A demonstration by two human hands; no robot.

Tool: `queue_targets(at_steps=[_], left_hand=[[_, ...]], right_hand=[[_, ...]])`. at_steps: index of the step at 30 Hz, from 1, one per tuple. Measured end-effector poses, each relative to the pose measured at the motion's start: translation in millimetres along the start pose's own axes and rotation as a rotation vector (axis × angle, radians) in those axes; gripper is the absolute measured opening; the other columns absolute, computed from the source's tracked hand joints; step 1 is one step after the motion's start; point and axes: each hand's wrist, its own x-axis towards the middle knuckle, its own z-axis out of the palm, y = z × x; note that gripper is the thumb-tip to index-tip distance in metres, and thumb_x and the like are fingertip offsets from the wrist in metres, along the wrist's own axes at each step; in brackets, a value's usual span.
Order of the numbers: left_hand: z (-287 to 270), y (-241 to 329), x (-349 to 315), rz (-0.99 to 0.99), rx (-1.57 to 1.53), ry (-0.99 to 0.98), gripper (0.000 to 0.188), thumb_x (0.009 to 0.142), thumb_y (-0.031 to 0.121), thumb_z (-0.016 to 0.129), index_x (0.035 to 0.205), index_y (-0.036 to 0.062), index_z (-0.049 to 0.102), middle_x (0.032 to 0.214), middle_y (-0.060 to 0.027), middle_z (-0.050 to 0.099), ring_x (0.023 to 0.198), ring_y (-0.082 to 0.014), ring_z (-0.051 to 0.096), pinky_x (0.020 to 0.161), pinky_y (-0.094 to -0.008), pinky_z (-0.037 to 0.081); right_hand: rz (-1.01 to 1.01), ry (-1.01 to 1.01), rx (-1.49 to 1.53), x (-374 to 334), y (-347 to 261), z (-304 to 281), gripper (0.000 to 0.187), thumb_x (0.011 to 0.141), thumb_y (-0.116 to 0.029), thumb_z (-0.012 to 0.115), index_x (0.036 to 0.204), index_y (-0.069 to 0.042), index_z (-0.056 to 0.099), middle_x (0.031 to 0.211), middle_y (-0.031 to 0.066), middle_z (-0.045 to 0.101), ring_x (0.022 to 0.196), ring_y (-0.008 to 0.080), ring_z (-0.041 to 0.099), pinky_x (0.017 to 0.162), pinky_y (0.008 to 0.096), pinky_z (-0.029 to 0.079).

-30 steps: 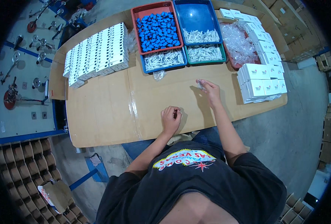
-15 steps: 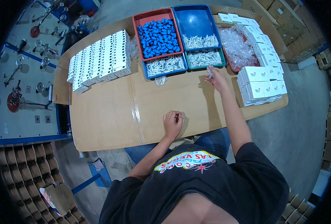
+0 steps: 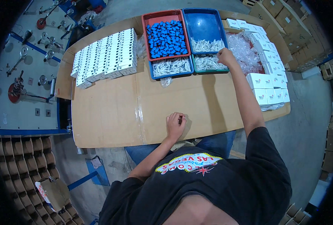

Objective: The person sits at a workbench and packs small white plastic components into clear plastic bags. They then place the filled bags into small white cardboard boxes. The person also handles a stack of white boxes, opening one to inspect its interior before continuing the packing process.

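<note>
My left hand (image 3: pixel 175 125) rests curled on the cardboard tabletop (image 3: pixel 106 112) near its front edge; whatever its fingers close on is hidden. My right arm stretches to the back right. There, my right hand (image 3: pixel 226 57) hovers with bent, closed fingers at the front right corner of a blue tray (image 3: pixel 204 24) and above a green tray (image 3: pixel 211 71). Small white stick-like pieces (image 3: pixel 207 45) lie in both trays. No object shows clearly in that hand.
To the left of these trays, a red tray of blue pieces (image 3: pixel 167 39) overlaps another blue tray (image 3: pixel 174 76) of white pieces. Clear plastic bags (image 3: pixel 241 52) fill a red container. White boxes stand in rows (image 3: pixel 106 56) at left and in stacks (image 3: pixel 264 90) at right.
My right hand has moved up and rightward, from before the green tray to the blue tray's corner. The whitish thing at its fingers no longer shows. My left hand stays curled in place.
</note>
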Motion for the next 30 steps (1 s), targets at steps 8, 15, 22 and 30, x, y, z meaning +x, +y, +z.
queue_targets(at_steps=[8, 15, 22, 30], left_hand=[[2, 2, 1, -0.003, 0.025, -0.024, 0.005, 0.088, 0.014, 0.068, 0.092, 0.0104, 0.066, 0.091, -0.0025, 0.067, 0.086, -0.0205, 0.063, 0.087, -0.0386, 0.041], [-2, 2, -1, -0.005, 0.043, -0.025, 0.005, 0.088, 0.014, 0.068, 0.092, 0.0109, 0.067, 0.091, -0.0025, 0.066, 0.087, -0.0212, 0.062, 0.086, -0.0394, 0.040], [1, -1, 0, 0.000, 0.036, -0.036, 0.006, 0.088, 0.013, 0.068, 0.093, 0.0108, 0.067, 0.090, -0.0025, 0.066, 0.088, -0.0212, 0.062, 0.086, -0.0394, 0.040], [5, 3, 3, -0.016, 0.030, -0.029, 0.006, 0.088, 0.015, 0.068, 0.092, 0.0112, 0.067, 0.090, -0.0023, 0.067, 0.089, -0.0213, 0.062, 0.086, -0.0395, 0.040]], right_hand=[[-0.198, 0.257, 0.036, -16, 5, 6, 0.019, 0.091, -0.018, 0.068, 0.100, -0.004, 0.078, 0.098, 0.0239, 0.074, 0.096, 0.0410, 0.071, 0.086, 0.0473, 0.056], [-0.204, 0.197, -0.024, -20, -4, -2, 0.021, 0.090, -0.024, 0.071, 0.100, -0.006, 0.077, 0.096, 0.0212, 0.074, 0.093, 0.0422, 0.070, 0.082, 0.0487, 0.055], [0.193, 0.003, 0.402, 4, 50, -20, 0.023, 0.089, -0.018, 0.070, 0.102, 0.001, 0.076, 0.085, 0.0090, 0.074, 0.065, 0.0170, 0.070, 0.052, 0.0314, 0.048], [0.111, 0.496, 0.795, -1, 71, -54, 0.040, 0.097, -0.013, 0.062, 0.135, -0.001, 0.060, 0.103, 0.0102, 0.076, 0.070, 0.0157, 0.071, 0.053, 0.0278, 0.051]])
